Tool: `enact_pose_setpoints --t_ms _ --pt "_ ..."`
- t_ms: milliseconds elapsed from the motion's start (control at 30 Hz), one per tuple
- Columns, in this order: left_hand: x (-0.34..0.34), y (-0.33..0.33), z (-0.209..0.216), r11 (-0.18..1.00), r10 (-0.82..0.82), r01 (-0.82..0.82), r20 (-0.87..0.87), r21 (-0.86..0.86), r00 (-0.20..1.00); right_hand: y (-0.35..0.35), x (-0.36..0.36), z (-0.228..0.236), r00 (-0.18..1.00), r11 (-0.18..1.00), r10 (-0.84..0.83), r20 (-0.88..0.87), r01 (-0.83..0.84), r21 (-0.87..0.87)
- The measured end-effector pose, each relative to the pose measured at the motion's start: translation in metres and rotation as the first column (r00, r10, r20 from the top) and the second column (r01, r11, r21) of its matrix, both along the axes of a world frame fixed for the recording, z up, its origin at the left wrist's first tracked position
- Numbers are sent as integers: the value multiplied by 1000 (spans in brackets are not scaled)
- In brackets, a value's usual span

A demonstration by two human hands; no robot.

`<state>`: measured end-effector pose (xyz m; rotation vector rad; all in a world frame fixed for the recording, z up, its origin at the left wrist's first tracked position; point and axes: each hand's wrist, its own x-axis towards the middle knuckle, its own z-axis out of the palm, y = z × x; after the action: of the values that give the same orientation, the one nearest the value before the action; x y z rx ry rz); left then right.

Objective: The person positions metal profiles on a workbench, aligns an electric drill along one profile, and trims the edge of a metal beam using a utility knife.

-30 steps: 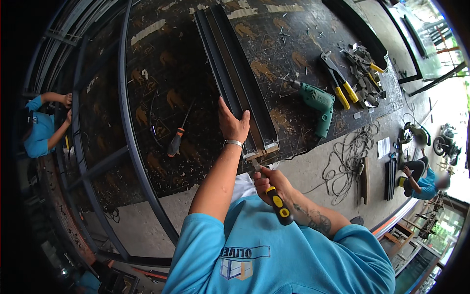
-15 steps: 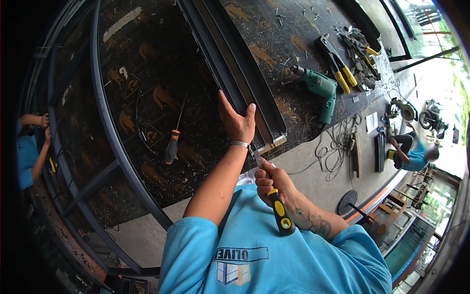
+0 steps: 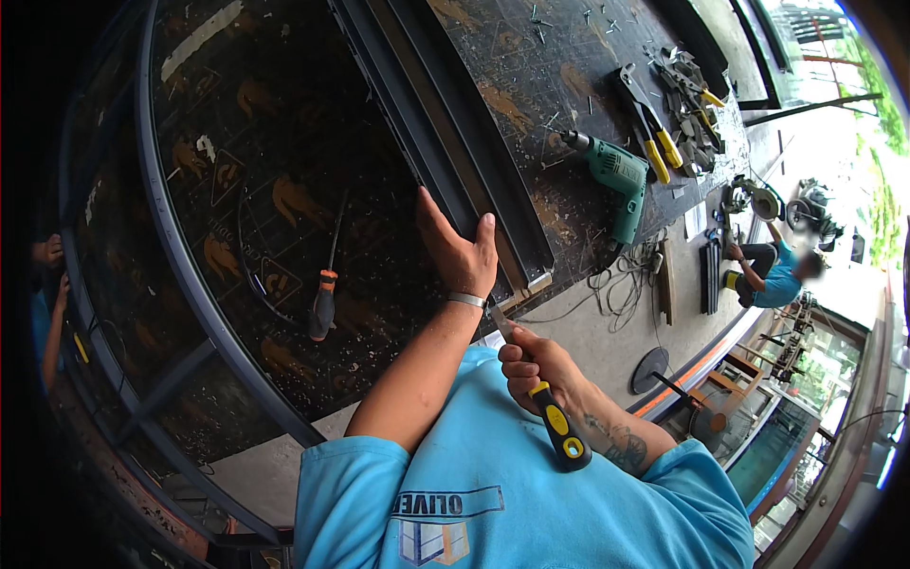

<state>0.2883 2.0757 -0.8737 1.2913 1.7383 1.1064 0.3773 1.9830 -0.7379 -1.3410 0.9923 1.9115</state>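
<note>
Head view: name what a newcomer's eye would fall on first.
Probably the green drill, bright on the dark bench right of the long rails. Next, the yellow-handled snips, lying beyond the drill and further right. Nearest the wearer, the yellow-and-black tool stands out in the right grip, below the rails' near end.

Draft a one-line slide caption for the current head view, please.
Left hand against a long dark profile, right hand gripping a yellow-and-black tool, green drill lying on the workbench.
</note>
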Motion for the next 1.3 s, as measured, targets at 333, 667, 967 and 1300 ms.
enact_pose_setpoints --t_ms 333,667,967,1300 --pt "2 0 -2 1000 -8 7 -21 -22 1000 14 -2 4 998 998 53 30 -52 -39" --pt "4 -3 -1 999 -1 4 -51 52 999 12 0 -4 995 996 88 56 -88 -6" --pt "5 -3 -6 999 -11 17 -128 51 992 2 -2 -12 984 979 152 95 -163 125" --pt "4 -4 -15 992 -2 23 -172 124 985 -22 2 -21 996 968 79 48 -88 236"
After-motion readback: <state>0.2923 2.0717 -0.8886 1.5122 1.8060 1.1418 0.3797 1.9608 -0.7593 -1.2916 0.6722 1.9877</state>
